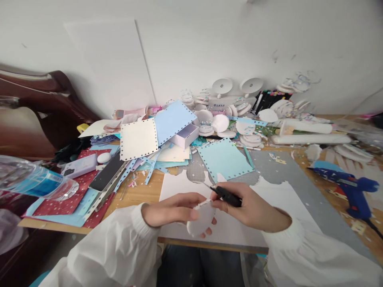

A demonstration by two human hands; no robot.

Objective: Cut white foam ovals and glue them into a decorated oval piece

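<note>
My left hand (176, 209) grips a white round disc (200, 222) near the table's front edge, thumb on its face and fingertips showing behind it. My right hand (243, 205) is closed around a black-handled craft knife (226, 195), whose thin blade points up and to the left. The right fingertips are at the disc's upper right edge; I cannot tell whether they pinch it. Beneath both hands lies a white sheet (176, 189) with curved cutouts along its far edge. A grey cutting mat (277, 167) is under the sheet.
Right, a blue glue gun (350, 185) lies on the table. Left are a tilted water bottle (36, 179), a phone (107, 173) and red paper (66, 199). Hole-punched sheets (139, 139), a teal sheet (226, 159) and stacked white discs (206, 121) crowd the back before the wall.
</note>
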